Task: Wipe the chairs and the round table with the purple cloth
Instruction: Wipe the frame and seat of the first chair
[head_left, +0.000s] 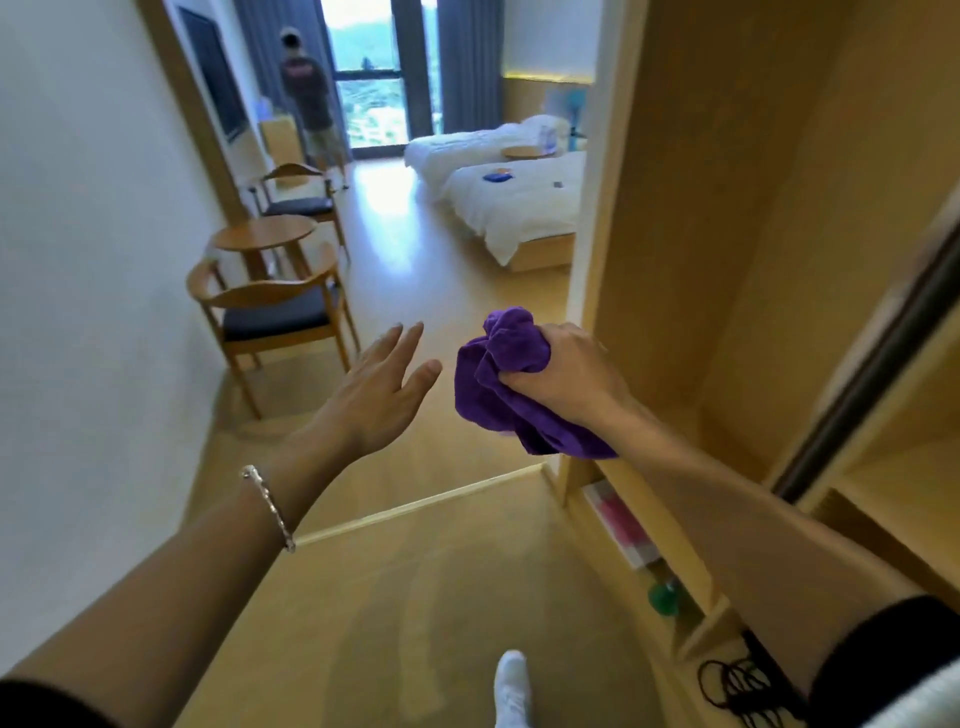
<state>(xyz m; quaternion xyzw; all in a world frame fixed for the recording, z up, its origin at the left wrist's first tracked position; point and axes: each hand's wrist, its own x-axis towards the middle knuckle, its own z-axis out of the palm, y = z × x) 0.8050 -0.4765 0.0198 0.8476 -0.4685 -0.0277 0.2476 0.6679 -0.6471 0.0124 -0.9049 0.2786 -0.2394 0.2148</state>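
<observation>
The fingers (521, 383) of the right hand (569, 376) are clenched round the purple cloth (496, 387), which is bunched in the fist and hangs in mid-air over the floor (415, 597). At nine o'clock from the cloth, just beside it and not touching, the left hand (371, 395) is held out with its fingers (410, 340) straight, slightly spread and holding nothing.

Further out, at ten o'clock from the hands, a near chair (270, 312) stands against the left wall. The round worktop (265, 234) is just behind it, and a second chair (296, 200) lies beyond that at eleven o'clock. All three are well apart from the cloth.

Judging by this, the cloth is only being carried toward them. No wiping shows as under way, so both chairs and the worktop look left to do. Whether any surface is already clean cannot be told.
</observation>
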